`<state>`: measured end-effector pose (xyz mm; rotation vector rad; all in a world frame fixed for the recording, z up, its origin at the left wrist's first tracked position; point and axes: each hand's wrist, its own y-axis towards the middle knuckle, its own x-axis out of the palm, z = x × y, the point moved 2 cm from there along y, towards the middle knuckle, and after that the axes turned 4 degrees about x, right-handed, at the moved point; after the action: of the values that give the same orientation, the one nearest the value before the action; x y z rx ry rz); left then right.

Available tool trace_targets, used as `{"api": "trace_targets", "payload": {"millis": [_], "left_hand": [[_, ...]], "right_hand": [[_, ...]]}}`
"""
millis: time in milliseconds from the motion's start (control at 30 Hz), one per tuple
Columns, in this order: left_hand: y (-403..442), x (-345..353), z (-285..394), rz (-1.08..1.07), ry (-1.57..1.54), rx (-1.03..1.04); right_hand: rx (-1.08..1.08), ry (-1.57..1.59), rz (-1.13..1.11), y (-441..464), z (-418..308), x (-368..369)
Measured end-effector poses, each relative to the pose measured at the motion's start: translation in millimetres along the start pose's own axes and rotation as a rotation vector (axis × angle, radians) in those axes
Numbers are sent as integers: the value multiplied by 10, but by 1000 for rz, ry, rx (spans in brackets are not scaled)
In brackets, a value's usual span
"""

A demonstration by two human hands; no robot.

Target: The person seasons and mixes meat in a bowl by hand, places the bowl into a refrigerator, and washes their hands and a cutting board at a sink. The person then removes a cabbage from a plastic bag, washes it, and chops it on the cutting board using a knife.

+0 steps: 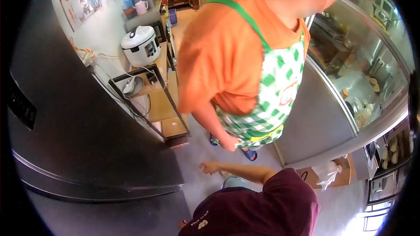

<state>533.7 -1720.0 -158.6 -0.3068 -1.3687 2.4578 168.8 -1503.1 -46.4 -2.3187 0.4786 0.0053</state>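
Observation:
Bare and extended to the left from a maroon sleeve, my right hand [210, 167] is over the grey floor [199, 148], its fingers loosely bent and nothing visible in them. Only a sliver of my left hand [182, 224] shows at the bottom, beside my shirt; its fingers are hidden. Nearest to my right hand stands another person in an orange shirt [218, 48] and a green-and-white checked apron [280, 83]. That person's hand [229, 143] hangs by the apron's lower edge.
A large dark cabinet [92, 105] fills the left side. Behind it, a white rice cooker [141, 46] stands on a wooden shelf rack [164, 109] with loose cables. On the right are a glass-windowed partition [321, 118] and a white plastic bag [326, 172].

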Motion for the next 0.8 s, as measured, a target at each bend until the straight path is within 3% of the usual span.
{"api": "trace_targets", "payload": {"millis": [67, 167, 233, 267, 333, 400, 433, 467, 567, 700, 733, 767, 800], "left_hand": [[85, -39, -15, -30, 30, -8], [89, -9, -85, -99, 96, -6], [124, 118, -24, -179, 161, 15], [159, 185, -17, -257, 239, 68], [262, 427, 38, -449, 479, 277], [398, 814, 79, -542, 481, 289], [491, 1097, 134, -466, 128, -56], [489, 1412, 214, -420, 185, -15], [490, 2373, 474, -380, 327, 3], [247, 3355, 827, -466, 334, 71], [231, 3571, 877, -515, 335, 76], [235, 3789, 911, -468, 457, 90], [204, 3953, 933, -504, 436, 93]], "right_hand": [[73, -17, 32, -45, 102, 80], [15, 51, 100, -145, 464, 184], [-216, 283, 260, 172, 992, 265], [-338, 395, 342, 224, 1165, 241], [-219, 252, 288, 96, 1145, 76], [-68, 210, 308, -141, 1039, -119], [24, 241, 354, -316, 936, -196], [118, 270, 398, -480, 841, -242], [47, 314, 450, -687, 785, -389], [28, 393, 311, -785, 827, -541], [86, 281, 316, -824, 800, -620], [54, 394, 174, -809, 865, -728], [49, 436, 179, -827, 944, -730]]}}
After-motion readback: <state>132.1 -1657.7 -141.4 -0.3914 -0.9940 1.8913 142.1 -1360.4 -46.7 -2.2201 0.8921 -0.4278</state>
